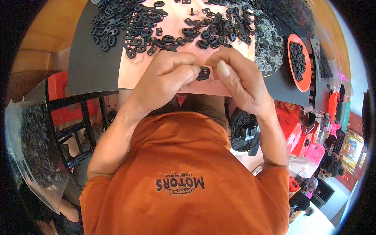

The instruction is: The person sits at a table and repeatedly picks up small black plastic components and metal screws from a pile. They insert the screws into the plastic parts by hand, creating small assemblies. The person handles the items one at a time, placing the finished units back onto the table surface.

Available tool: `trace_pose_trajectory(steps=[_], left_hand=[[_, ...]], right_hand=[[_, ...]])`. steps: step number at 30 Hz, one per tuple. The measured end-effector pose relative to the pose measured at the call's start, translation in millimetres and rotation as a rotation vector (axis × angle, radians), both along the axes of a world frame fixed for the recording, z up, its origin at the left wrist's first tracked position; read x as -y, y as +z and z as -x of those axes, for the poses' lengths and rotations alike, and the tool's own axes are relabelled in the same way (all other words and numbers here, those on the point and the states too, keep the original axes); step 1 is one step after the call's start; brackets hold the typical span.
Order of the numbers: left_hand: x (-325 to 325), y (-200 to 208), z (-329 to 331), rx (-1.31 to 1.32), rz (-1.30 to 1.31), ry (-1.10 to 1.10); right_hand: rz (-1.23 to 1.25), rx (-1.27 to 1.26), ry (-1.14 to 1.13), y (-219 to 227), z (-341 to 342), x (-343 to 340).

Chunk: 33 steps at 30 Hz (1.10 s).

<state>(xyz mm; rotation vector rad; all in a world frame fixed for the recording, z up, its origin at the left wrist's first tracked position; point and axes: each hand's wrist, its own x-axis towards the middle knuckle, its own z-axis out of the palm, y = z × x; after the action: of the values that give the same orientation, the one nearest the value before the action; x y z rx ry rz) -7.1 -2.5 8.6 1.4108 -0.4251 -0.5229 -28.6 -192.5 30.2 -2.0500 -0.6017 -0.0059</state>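
Note:
My left hand is closed in a pinch on a black plastic cord lock, which shows at the fingertips just above the near edge of the pink sheet. To the right of it my right hand is also closed, with thumb and forefinger pressed together. Whatever lies between those fingers is hidden or too small to name. Beyond both hands lie loose black two-hole cord locks, several of them close to my knuckles.
A larger heap of black cord locks covers the far left. At the right are a pile of small silvery pieces, perhaps springs, and an orange bowl of small black parts. A clear bag of black pieces stands at lower left.

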Motion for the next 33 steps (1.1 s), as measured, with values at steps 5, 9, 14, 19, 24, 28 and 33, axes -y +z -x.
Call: trace_pose_trajectory(steps=[5, 9, 14, 19, 24, 28, 33], left_hand=[[-2, -8, -1, 0.015, -0.013, -0.048], [-1, -7, -1, 0.098, -0.022, -0.039], [6, -2, 7, 0.726, -0.162, 0.122], [5, 5, 8, 0.97, -0.251, 0.063], [8, 11, 10, 1.057, -0.258, 0.026], [14, 18, 9, 0.993, -0.258, -0.036], [15, 25, 9, 0.763, -0.221, 0.004]], right_hand=[[0.039, -0.193, 0.013, 4, 0, -2], [-0.053, -0.339, 0.022, 4, -2, -2], [-0.462, -0.76, -0.123, 16, 9, -12], [-0.333, -0.687, -0.094, 19, 17, -6], [-0.462, -0.736, -0.056, 23, 27, -6], [-0.475, -0.739, -0.078, 17, 31, 2], [-0.197, -0.234, -0.548, 35, 34, 50]])
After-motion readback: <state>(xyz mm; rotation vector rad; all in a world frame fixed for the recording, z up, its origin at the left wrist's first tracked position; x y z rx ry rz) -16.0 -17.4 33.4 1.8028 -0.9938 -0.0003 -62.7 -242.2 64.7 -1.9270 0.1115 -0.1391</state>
